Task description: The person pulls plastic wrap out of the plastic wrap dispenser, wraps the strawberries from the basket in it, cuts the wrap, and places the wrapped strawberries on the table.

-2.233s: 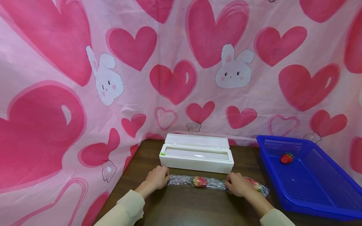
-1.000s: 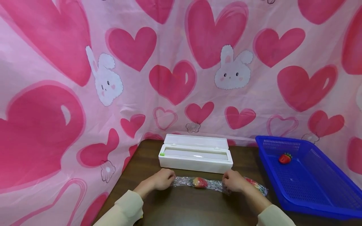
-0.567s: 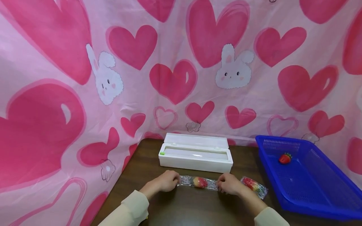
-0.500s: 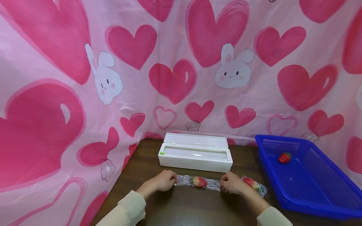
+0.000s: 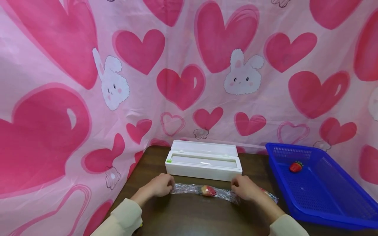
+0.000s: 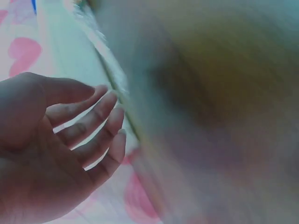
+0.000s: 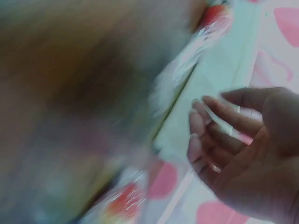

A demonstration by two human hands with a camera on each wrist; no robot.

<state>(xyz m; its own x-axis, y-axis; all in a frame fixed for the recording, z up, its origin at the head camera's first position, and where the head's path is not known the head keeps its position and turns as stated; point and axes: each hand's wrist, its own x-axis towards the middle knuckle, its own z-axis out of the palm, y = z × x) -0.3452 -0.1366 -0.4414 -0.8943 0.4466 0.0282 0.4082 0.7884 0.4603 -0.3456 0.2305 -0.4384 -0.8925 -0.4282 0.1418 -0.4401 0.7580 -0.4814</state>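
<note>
A red-and-yellow fruit [image 5: 208,190] lies in a strip of clear plastic wrap [image 5: 187,188] on the dark table, crumpled wrap running out to both sides. My left hand [image 5: 160,185] is at the strip's left end; in the left wrist view its fingers are loosely bent beside the wrap. At the other end, my right hand [image 5: 243,187] hovers over the strip. The right wrist view shows its fingers [image 7: 224,135] relaxed and apart from the wrap end [image 7: 163,93]. A second wrapped bundle [image 5: 270,195], red and green, is partly hidden behind the right hand.
A long white dispenser box [image 5: 203,172] with its lid up stands just behind the strip. On the right, a blue plastic basket [image 5: 283,188] holds a strawberry [image 5: 296,167]. Pink heart-patterned cloth hangs behind the table [image 5: 192,216]. Something small and yellow shows by the left sleeve.
Both hands have moved outward from the fruit, the left one leftward and the right one rightward. They have let go of the wrap ends, and more of the strip shows. The right hand covers more of the second bundle.
</note>
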